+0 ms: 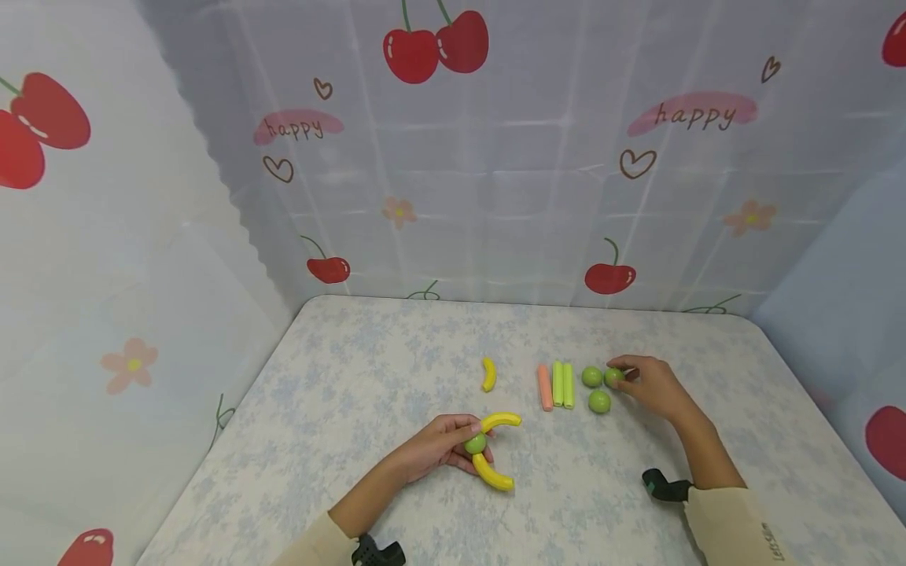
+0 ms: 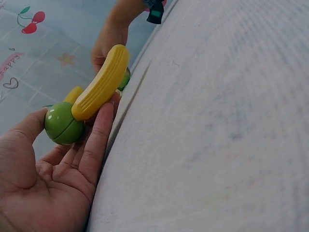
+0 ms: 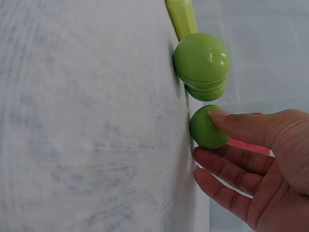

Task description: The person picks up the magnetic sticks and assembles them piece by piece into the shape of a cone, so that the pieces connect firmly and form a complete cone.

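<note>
My left hand point(image 1: 447, 444) holds a green ball point(image 2: 64, 123) between thumb and fingers. Two curved yellow sticks are joined to that ball: one point(image 1: 501, 420) points up and right, the other point(image 1: 493, 474) down and right. Farther right, my right hand point(image 1: 654, 385) has thumb and fingers around another green ball point(image 3: 208, 126) at the tabletop. Two more green balls, one behind point(image 1: 591, 376) and one in front point(image 1: 599, 402), lie just left of it.
Left of the balls lie two straight light-green sticks point(image 1: 563, 385) and an orange-pink stick point(image 1: 544, 387), side by side. A short curved yellow piece point(image 1: 489, 375) lies beyond my left hand. Cherry-print curtains stand behind the patterned table point(image 1: 340, 377).
</note>
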### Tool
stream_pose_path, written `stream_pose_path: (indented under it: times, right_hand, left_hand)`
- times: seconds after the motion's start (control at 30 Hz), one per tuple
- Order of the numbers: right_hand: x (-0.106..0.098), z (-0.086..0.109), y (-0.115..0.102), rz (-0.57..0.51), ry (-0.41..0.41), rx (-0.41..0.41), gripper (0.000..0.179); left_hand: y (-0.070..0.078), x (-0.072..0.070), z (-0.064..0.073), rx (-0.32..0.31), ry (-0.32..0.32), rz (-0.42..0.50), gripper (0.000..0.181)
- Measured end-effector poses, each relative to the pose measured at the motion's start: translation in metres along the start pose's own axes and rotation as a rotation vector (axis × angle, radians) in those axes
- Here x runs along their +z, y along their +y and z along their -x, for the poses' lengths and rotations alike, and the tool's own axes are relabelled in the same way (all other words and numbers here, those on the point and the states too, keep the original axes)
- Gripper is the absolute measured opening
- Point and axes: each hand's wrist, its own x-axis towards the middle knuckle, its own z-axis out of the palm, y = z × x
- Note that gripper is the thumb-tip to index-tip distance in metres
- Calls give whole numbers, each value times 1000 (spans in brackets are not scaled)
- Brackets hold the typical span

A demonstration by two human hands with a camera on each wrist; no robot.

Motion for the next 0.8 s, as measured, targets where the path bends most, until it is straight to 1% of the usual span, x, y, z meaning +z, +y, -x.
stream_pose_path:
  times: [0.13, 0.27, 0.4, 0.5, 0.67, 0.8]
  right_hand:
    - [-2, 1, -2, 11, 25, 16, 34]
    - [-9, 1, -9, 16, 79, 14, 36]
    - [-16, 1, -22, 8, 131, -35, 38]
    - [-18, 2, -35, -16, 151, -74, 38]
    - [-12, 5, -59, -68, 137, -130, 37]
    - [-3, 8, -75, -109, 95, -163, 34]
  left_hand:
    - [1, 0, 0, -5, 11, 9, 47]
    - [2, -1, 0, -10, 15, 20, 48]
    - [2, -1, -1, -4, 20, 30, 48]
    - [3, -1, -1, -2, 34, 44, 48]
    - [3, -1, -1, -5, 64, 76, 49]
    - [2, -2, -1, -7, 60, 103, 48]
